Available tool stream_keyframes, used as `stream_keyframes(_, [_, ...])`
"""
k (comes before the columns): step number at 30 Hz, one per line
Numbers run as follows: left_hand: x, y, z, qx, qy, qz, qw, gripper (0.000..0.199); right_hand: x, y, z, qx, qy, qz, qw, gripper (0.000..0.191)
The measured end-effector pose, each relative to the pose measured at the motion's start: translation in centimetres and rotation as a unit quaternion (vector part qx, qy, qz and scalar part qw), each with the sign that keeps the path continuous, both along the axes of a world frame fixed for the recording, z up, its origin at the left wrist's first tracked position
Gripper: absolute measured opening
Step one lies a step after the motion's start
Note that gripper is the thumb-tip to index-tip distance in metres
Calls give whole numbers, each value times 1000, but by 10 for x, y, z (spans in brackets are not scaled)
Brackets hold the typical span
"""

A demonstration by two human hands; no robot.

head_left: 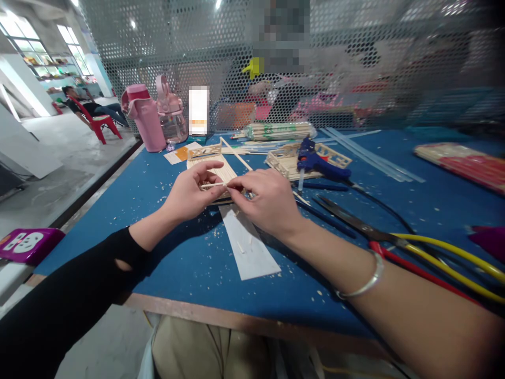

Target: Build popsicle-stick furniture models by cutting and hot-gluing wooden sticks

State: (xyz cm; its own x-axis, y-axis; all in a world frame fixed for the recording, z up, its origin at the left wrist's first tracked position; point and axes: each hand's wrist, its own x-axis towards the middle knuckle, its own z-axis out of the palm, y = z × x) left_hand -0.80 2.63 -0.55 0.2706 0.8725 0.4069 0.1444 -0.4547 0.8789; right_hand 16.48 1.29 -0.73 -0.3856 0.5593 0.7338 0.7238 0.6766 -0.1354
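Note:
Between my two hands a short thin wooden stick point(212, 185) is pinched, just above a small model of wooden sticks point(205, 152) with a low railing at its far end. My left hand point(193, 189) has thumb and fingers closed round the stick's left part. The fingertips of my right hand point(264, 197) press together at its right end. Behind the right hand a longer stick point(235, 153) slants over the model. A second stick model point(280, 160) lies to the right, with a blue glue gun point(321, 162) resting on it.
Scissors with yellow and red handles point(366, 229) lie right of my right forearm. A white paper strip point(252, 252) with stick scraps lies in front. Clear glue sticks point(371, 152), a bagged stick bundle point(280, 130), a pink bottle point(145, 118) and a clear jug point(172, 118) stand or lie farther back.

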Motion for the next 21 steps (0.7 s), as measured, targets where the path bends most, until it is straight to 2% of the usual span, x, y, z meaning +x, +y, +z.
stream_keyframes(6, [0,-1,2,-9,-3,-2,1000,39,0,2,-1,15,-30,2,999,17])
stream_keyframes(11, [1,-3,3,-26,-12,5,1000,39,1,0,0,13,-17,-2,1000,18])
stream_keyframes(18, [4,-8,3,-28,-2,48,998,38,13,-7,11,-3,155,-20,988,12])
stream_keyframes(21, [5,-10,2,-13,14,70,997,37,17,-8,12,-21,190,-40,981,7])
